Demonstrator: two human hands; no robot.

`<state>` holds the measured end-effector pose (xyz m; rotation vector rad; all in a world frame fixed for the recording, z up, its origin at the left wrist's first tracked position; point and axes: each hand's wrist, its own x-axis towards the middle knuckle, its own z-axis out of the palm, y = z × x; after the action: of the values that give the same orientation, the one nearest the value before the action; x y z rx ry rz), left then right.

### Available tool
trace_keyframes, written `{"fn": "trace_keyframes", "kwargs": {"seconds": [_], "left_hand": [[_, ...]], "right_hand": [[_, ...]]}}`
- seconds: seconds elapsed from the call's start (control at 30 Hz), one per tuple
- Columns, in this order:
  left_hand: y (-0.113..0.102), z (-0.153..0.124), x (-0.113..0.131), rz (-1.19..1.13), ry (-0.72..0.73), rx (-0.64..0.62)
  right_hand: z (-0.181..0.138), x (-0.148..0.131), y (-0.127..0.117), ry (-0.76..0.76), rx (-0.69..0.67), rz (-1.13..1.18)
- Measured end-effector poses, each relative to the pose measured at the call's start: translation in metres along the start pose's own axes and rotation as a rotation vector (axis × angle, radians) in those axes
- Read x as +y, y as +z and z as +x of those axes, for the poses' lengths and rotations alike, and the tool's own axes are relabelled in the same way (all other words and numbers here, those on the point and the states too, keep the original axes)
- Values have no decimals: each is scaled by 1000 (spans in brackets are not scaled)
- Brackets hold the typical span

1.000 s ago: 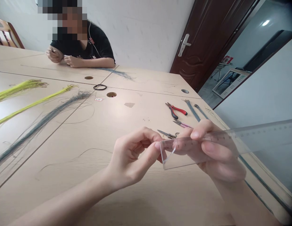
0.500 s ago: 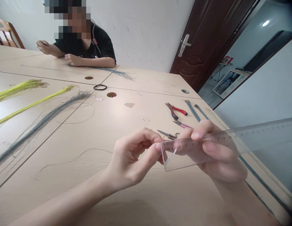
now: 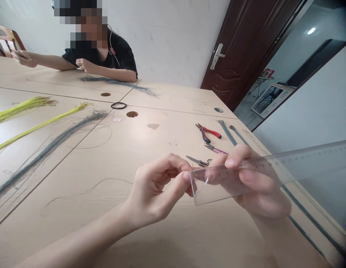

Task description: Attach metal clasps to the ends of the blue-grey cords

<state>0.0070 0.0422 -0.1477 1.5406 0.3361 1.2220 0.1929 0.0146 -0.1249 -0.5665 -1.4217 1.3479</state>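
Note:
My right hand grips a clear plastic ruler, thumb and fingers on both of its faces. The ruler slants up to the right, its zero end towards the middle. At that end, my left hand is pinched closed beside the ruler's corner. A tiny gold-coloured bit shows above its fingertips, too small to name. A thin grey thread runs along the table and passes behind my left hand; its far part is hidden. Just beyond the hands lie small scissors, a pink-handled tool and red-and-black pliers.
Bundles of yellow cord and grey thread lie at left. More grey bundles run down the right edge. A black ring lies near a cable hole. Across the table sits a person in black.
My hands and the ruler have barely moved. Across the table, the other person's one hand has reached outward to the left of the view.

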Motion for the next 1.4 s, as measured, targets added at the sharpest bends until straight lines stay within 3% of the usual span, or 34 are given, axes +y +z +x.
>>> {"fn": "trace_keyframes", "kwargs": {"seconds": [0.1, 0.2, 0.33, 0.47, 0.7, 0.87, 0.97, 1.1, 1.27, 1.4], "left_hand": [[-2, 3, -1, 48, -23, 73], [-6, 9, -4, 84, -113, 226], [-13, 15, -11, 76, -208, 361], [-15, 18, -15, 116, -262, 361], [-14, 16, -18, 219, -277, 304], [-12, 17, -14, 337, -243, 246], [-7, 15, -15, 424, -237, 112], [-2, 11, -19, 518, -224, -52], [-1, 9, -18, 586, -214, -68], [-2, 11, -11, 449, -259, -53]], "right_hand": [[0, -2, -2, -2, 108, 5], [3, -4, -6, 238, 131, -58], [12, 0, -8, 644, 243, -539], [14, 18, -10, 750, 178, -779], [11, 53, -1, 691, 137, -954], [14, 39, 4, 496, 339, -1108], [12, 23, 5, 381, 344, -1037], [8, 15, 7, 340, 209, -800], [5, 19, 9, 334, 202, -702], [3, 18, 13, 252, 269, -636]]}}
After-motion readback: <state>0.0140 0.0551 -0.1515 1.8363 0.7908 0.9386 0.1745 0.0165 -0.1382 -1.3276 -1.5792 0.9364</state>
